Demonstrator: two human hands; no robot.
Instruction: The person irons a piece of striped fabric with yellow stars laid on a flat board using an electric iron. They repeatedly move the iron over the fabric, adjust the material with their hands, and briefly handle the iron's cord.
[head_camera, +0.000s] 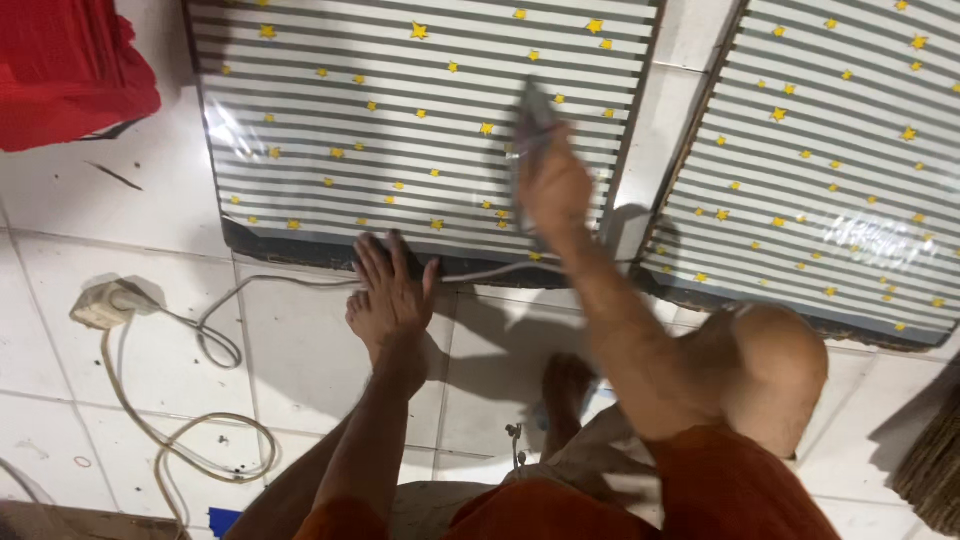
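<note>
Two hands are working at the near panel (400, 130), a flat board wrapped in glossy grey-and-white striped film dotted with yellow stars. I am watching the left hand (392, 285) pressing open-palmed on its lower edge, while the right hand (553, 185) is gripping a blurred, dark flat tool (533, 115) on its surface. Smoothing seems underway; next needs steady, even strokes. Right of it is lying a second panel (830, 170).

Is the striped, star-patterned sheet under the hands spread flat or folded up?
Spread flat. The striped sheet lies open over a dark board on the tiled floor; the left hand presses its near edge, and the right hand holds a blurred tool on it.
</note>
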